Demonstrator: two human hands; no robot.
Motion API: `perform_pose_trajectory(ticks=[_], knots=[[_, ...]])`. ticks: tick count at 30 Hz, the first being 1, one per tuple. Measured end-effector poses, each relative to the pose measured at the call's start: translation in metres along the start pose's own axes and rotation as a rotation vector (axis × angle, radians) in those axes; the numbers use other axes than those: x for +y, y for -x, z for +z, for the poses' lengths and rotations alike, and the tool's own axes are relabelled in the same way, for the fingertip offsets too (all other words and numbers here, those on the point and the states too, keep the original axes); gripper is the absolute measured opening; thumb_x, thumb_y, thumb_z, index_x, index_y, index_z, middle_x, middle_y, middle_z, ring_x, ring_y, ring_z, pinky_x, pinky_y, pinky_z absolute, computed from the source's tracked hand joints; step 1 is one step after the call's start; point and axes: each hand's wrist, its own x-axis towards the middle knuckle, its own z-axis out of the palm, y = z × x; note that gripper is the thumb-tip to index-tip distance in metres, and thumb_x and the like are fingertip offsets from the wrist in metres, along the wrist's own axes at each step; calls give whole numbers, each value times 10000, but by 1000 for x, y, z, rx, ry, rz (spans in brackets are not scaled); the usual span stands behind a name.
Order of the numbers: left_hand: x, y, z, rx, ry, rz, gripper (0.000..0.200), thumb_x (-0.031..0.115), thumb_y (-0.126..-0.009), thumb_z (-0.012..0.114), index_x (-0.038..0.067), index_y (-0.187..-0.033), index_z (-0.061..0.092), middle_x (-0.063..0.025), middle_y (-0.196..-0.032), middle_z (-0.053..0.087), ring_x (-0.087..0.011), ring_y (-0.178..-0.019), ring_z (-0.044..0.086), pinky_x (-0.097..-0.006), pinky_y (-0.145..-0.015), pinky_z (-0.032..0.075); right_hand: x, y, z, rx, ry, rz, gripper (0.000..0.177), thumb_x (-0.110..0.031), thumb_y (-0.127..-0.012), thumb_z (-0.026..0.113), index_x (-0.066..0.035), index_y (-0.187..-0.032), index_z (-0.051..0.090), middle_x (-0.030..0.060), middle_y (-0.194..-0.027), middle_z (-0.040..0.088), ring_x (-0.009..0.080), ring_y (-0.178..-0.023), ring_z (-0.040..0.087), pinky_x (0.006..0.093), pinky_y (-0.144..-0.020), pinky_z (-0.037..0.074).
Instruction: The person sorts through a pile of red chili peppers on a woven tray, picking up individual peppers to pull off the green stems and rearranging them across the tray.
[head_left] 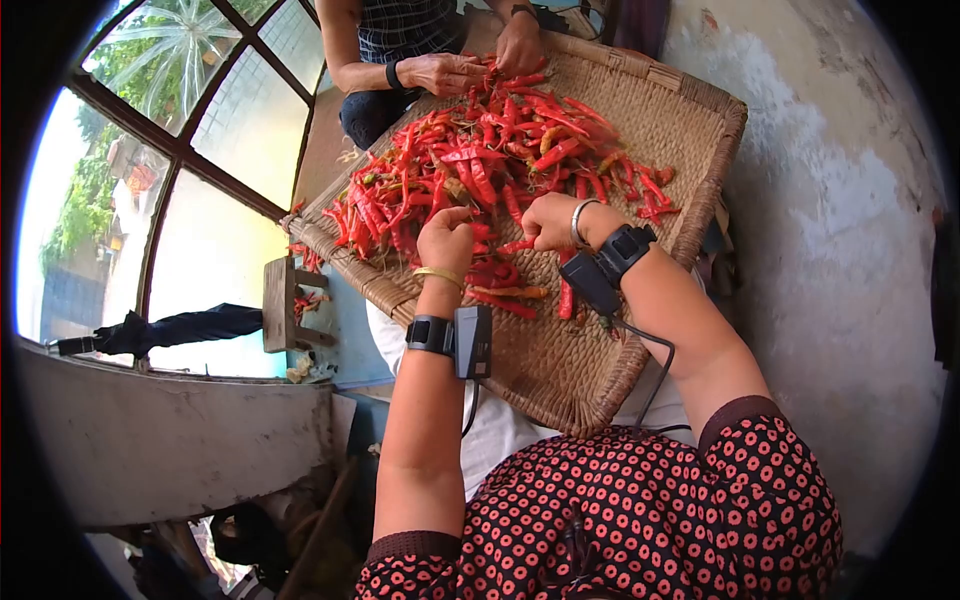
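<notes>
Pinching lightly should limit bruising. Right hand [555, 222]: fingertips seem clamped on a red chilli [515, 246] at its 8 o'clock. Left hand [446, 240]: fingers curled together, contents cannot be told. Chilli pile [482, 180]: on woven tray [685, 125], towards 11 o'clock.

No text, label, brand, number or sign can be read anywhere. On the black box at the left wrist [473, 342], any markings are too small to make out; the black box at the right wrist [590, 283] likewise shows no legible lettering.
</notes>
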Motion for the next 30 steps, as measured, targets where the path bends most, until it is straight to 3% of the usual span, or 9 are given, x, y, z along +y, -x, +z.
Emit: perform_pose_trajectory(ticks=[1, 3, 6, 10, 13, 16, 24, 29, 30], knots=[[0, 1, -1, 6, 4, -2, 252, 45, -680, 504, 13, -899, 624, -81, -758, 631, -142, -678, 588, -255, -653, 461, 4, 6, -6, -4, 5, -3, 154, -96, -691, 627, -50, -835, 597, 86, -730, 605, 233, -683, 599, 323, -582, 485], [1, 0, 1, -23, 48, -8, 240, 45, -685, 511, 12, -894, 624, -80, -744, 627, -136, -663, 580, -253, -637, 460, 14, 15, -17, 126, -851, -63, 105, -114, -739, 613, -45, -803, 566, 54, -700, 598, 134, -592, 580, 236, -502, 462], [1, -1, 3, -52, 97, 41, 230, 39, -700, 513, -3, -901, 615, -71, -759, 621, -125, -653, 566, -245, -619, 457, 16, 10, -26, 661, -1672, -267, 221, -207, -776, 604, -18, -877, 549, 16, -640, 560, 77, -524, 551, 181, -460, 450], [12, 3, 3, -97, 273, -5, 234, 18, -716, 498, -10, -926, 600, -51, -771, 607, -104, -640, 546, -222, -591, 450, 29, 1, -16, 518, -914, 285, 299, -273, -755, 602, -23, -918, 584, 34, -732, 584, 100, -531, 561, 236, -489, 465], [20, 7, 2, -161, 397, -95, 230, 16, -748, 490, 39, -960, 578, -10, -745, 582, -58, -560, 503, -169, -475, 409, 19, -11, 6, 461, -495, -111, 318, -264, -690, 637, -60, -933, 620, 70, -763, 617, 188, -694, 595, 303, -667, 470], [23, 8, 0, -254, 429, -84, 223, 23, -757, 495, 41, -966, 570, -9, -760, 586, -54, -557, 504, -167, -461, 402, 0, -9, 7, 257, -216, -122, 300, -231, -666, 631, -80, -925, 627, 83, -735, 618, 230, -720, 587, 306, -695, 459], [22, 7, -1, -192, 405, -189, 176, 165, -815, 539, 51, -947, 566, 4, -716, 572, -49, -536, 488, -169, -446, 391, -4, 10, -18, -93, -180, 102, 131, -151, -683, 586, -23, -691, 615, 72, -618, 588, 152, -590, 575, 319, -553, 454], [14, 5, 4, -275, 334, -168, 176, 174, -819, 539, 39, -928, 571, 5, -703, 562, -52, -531, 488, -174, -446, 394, 23, 5, -23, 694, -1383, -95, 266, -267, -826, 527, -8, -861, 575, 33, -658, 569, 63, -539, 546, 181, -404, 400], [13, 4, 4, -303, 320, -134, 175, 172, -818, 539, 34, -919, 574, 6, -698, 558, -54, -526, 488, -177, -447, 397, 26, 2, -21, 705, -1193, -5, 257, -277, -815, 543, -29, -867, 584, 26, -685, 565, 64, -543, 541, 186, -388, 386]])
